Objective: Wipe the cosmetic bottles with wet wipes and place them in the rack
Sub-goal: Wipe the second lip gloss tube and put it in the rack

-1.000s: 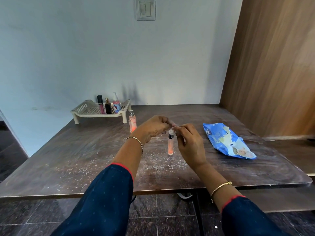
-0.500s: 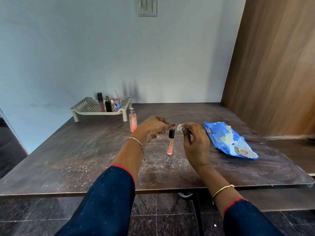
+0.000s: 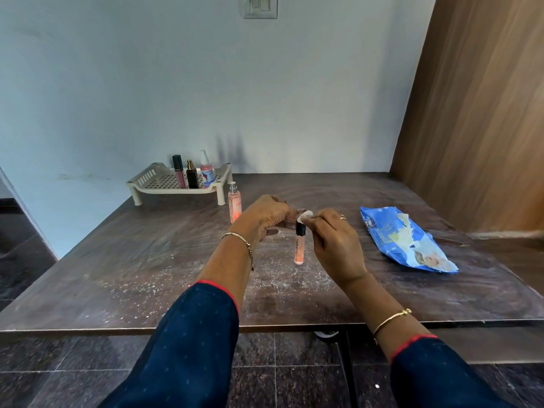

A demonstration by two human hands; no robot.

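A slim clear bottle point(image 3: 299, 248) of orange-pink liquid with a black collar is held upright above the middle of the dark brown wooden surface point(image 3: 147, 260); whether its base touches the surface cannot be told. Its top is gripped by the curled fingers of the left hand point(image 3: 265, 216), and a small white wet wipe point(image 3: 306, 215) is pinched against that top by the right hand point(image 3: 332, 240). Dark lettering runs along the bottle but is too small to be read.

A peach spray bottle point(image 3: 234, 203) with unreadable red lettering is stood just beside a cream perforated plastic rack point(image 3: 153, 181). In the rack are kept a pink gloss tube point(image 3: 178, 172), a black gold-capped bottle point(image 3: 192, 175) and a pink pump bottle point(image 3: 206, 172) with a blue-and-red label. A crumpled blue wipes packet point(image 3: 406, 242), its print illegible, is laid to the right.
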